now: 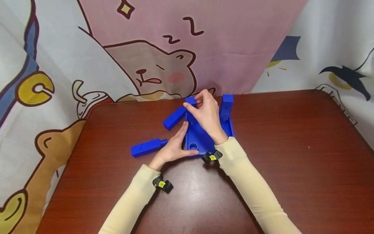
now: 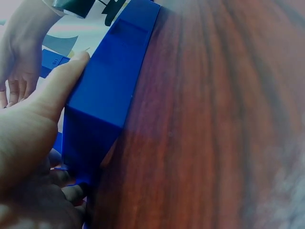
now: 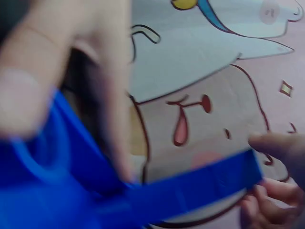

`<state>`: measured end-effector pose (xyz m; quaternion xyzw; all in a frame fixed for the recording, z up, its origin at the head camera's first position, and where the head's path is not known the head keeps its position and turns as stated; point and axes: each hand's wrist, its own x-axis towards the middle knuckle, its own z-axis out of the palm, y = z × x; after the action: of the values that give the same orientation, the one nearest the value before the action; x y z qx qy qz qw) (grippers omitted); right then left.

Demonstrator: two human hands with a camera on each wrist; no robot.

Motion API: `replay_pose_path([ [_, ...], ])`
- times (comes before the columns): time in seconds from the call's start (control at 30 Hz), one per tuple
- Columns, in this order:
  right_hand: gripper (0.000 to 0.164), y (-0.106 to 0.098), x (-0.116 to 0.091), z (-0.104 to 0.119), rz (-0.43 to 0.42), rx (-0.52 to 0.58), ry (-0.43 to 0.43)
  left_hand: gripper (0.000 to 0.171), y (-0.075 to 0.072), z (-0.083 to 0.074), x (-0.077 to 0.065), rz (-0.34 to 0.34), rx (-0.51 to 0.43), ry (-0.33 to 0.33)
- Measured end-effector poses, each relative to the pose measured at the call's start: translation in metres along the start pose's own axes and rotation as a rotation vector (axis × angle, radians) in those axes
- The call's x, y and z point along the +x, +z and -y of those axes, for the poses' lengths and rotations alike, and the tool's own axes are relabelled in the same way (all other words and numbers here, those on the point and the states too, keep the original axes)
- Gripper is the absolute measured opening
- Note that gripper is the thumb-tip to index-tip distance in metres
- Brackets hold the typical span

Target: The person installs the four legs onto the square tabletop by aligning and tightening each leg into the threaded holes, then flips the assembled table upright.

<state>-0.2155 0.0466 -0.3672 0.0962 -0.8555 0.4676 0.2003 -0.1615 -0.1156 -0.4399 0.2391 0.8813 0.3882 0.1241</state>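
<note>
Cartoon-print cloth [image 1: 125, 70] hangs behind the brown table [image 1: 277, 162]; all the blue parts sit toward the table's far edge. Blue tray [image 1: 204, 141] is on the tabletop right in front of me, hollow side up, with a round socket [image 1: 193, 147] showing at its near left corner.

Left hand [image 1: 172, 148] is spread around that corner: fingers along the left wall, thumb stretched over the near rim. Right hand [image 1: 208, 112] pinches the top end of an upright leg [image 1: 191, 100] at the far left corner, thumb against fingers. Can't tell if its foot is fully seated; right wrist view is blurred there.

Second leg [image 1: 227, 105] stands at the far right corner. Third leg [image 1: 174, 118] lies just left of the tray. Fourth leg [image 1: 146, 148] lies further left, round stub [image 1: 163, 142] toward my left hand.

Handling, my read: light, stiff plastic, smooth enough to slip or twist under fingertips. Stub's narrow neck looks like the weak spot; avoid side load. Best hold on a leg: flat opposite faces near the top. Tray: brace the corner walls; too light to sit firm alone.
</note>
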Motion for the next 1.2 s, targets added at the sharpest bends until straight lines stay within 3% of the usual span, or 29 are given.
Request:
replay_pose_path([
  [0.17,0.037,-0.026,0.022,0.0,0.277,-0.034,-0.011,0.113,-0.001,-0.001,-0.001,0.006,0.0,-0.005],
  [0.37,0.044,-0.048,0.06,0.009,0.789,-0.182,-0.195,0.113,-0.002,-0.001,-0.001,0.015,-0.008,-0.011],
  [0.47,0.04,-0.048,0.072,0.009,0.911,-0.194,-0.234,0.113,-0.002,0.001,-0.001,0.02,-0.015,-0.014],
  [0.63,0.032,-0.043,0.075,0.001,0.856,-0.17,-0.206,0.114,-0.001,0.002,0.0,0.027,-0.02,-0.02],
  [0.9,0.036,-0.032,0.052,-0.004,0.547,-0.225,-0.165,0.113,0.0,0.0,0.001,0.03,-0.016,-0.024],
  [1.2,0.039,-0.023,0.034,-0.004,0.359,-0.232,-0.135,0.113,0.001,-0.005,0.0,0.023,-0.021,-0.06],
])
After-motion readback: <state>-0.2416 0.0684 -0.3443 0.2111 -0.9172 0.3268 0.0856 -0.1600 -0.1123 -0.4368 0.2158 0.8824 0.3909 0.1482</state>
